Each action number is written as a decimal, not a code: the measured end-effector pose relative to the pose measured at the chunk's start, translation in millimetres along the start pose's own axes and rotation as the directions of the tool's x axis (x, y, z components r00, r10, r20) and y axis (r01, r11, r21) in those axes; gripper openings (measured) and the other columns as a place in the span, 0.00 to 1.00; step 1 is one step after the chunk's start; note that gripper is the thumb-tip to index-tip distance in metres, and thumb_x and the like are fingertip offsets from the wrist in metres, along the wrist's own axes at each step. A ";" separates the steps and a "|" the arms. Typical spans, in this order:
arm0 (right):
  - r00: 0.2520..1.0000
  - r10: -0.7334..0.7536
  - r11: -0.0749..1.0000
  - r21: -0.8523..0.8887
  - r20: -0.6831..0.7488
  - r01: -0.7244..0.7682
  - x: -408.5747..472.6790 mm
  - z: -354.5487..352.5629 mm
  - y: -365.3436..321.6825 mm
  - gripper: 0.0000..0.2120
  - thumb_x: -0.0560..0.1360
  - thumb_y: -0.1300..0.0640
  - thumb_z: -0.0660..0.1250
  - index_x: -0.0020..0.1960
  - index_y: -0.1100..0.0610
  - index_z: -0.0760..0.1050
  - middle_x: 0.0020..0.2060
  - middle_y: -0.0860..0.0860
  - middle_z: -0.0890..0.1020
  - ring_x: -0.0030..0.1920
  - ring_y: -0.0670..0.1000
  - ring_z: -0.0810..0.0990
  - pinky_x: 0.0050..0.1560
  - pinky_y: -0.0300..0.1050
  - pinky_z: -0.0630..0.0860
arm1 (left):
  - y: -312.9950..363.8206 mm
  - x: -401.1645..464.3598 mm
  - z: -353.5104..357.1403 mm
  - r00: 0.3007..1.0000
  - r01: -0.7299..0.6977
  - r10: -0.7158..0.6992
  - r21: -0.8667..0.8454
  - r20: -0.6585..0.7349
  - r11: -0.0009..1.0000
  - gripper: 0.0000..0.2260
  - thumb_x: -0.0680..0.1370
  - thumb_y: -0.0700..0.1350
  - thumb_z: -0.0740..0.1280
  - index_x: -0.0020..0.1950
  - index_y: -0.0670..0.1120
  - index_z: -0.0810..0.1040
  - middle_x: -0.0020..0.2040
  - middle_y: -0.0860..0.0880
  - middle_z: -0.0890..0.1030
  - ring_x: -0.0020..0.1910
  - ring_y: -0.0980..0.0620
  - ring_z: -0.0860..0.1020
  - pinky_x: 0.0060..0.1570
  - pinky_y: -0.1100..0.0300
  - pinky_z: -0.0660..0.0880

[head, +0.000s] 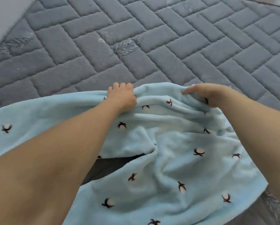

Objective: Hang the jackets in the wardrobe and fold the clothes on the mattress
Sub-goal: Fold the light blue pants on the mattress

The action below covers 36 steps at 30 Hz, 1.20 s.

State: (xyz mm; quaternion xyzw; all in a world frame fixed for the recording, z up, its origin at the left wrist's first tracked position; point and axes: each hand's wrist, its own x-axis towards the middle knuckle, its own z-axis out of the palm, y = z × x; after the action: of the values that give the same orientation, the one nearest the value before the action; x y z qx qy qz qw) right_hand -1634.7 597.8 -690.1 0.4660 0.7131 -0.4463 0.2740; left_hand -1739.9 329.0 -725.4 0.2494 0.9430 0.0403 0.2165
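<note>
Fingers (119, 86) of both hands grip the far edge of a rumpled, fleecy pale-blue garment (168, 159) with small dark motifs.

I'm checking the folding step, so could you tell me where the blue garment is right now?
In the head view the blue garment lies rumpled on the grey mattress, filling the lower half; the left hand and right hand grip its far edge.

Garment (160, 143): soft fleecy cloth, matt, pale blue. Mattress (103, 51): quilted grey fabric, matt.
</note>
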 end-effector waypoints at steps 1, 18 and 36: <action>0.997 -0.047 0.998 -0.036 -0.061 0.045 -0.8 -2.6 -0.8 0.19 0.68 0.46 0.75 0.54 0.56 0.78 0.51 0.56 0.83 0.49 0.58 0.82 0.52 0.55 0.79 | 5.2 -3.7 7.0 0.993 -0.031 0.026 -0.037 -0.119 0.999 0.08 0.80 0.46 0.56 0.57 0.45 0.66 0.60 0.40 0.75 0.59 0.38 0.71 0.53 0.48 0.62; 0.384 -0.463 0.883 -0.455 -0.799 0.119 106.2 26.6 26.5 0.23 0.79 0.44 0.55 0.66 0.58 0.68 0.57 0.61 0.75 0.55 0.63 0.73 0.54 0.57 0.65 | 33.8 36.9 69.3 0.919 0.161 -0.129 0.057 -0.373 0.985 0.33 0.76 0.63 0.52 0.79 0.53 0.61 0.79 0.45 0.59 0.79 0.40 0.54 0.71 0.28 0.43; 0.694 -0.328 0.700 0.328 -0.641 0.634 34.1 -20.7 37.8 0.26 0.69 0.67 0.64 0.62 0.51 0.62 0.53 0.49 0.72 0.48 0.47 0.74 0.46 0.38 0.76 | 36.1 28.9 45.0 0.861 0.054 -0.045 0.004 -0.507 0.999 0.25 0.78 0.51 0.58 0.71 0.39 0.68 0.65 0.37 0.72 0.68 0.36 0.66 0.76 0.38 0.44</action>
State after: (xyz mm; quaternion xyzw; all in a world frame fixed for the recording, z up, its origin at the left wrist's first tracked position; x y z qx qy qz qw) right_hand -1614.0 636.9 -722.6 0.4139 0.7085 -0.5322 -0.2085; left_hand -1726.8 373.2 -770.6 0.2077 0.9732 0.0904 -0.0399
